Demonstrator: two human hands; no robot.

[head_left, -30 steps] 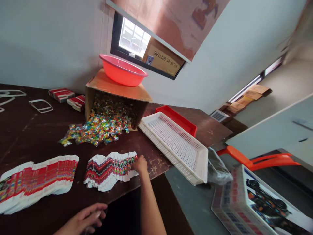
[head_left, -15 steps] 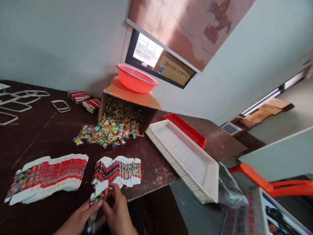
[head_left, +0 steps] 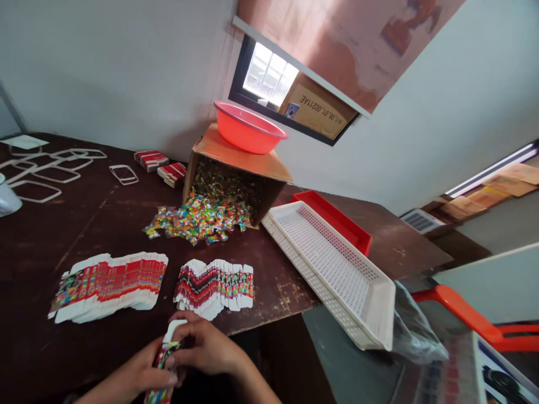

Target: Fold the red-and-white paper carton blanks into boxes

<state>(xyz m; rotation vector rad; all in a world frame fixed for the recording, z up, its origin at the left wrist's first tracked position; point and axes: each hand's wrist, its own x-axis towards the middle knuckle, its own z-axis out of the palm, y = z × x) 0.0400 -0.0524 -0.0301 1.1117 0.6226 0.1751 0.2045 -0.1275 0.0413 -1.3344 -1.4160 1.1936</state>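
Both hands at bottom centre: left hand [head_left: 141, 377] and right hand [head_left: 206, 348] pinch one printed card [head_left: 165, 359] together, just below fanned card stack [head_left: 215, 284]

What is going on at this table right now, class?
A person holds one flat printed card blank between the left hand and the right hand at the near edge of the dark table. Just beyond lie two fanned rows of card blanks. Farther back, a tipped cardboard box spills colourful wrapped pieces, with a red basin on top. A white perforated tray juts over the table's right edge.
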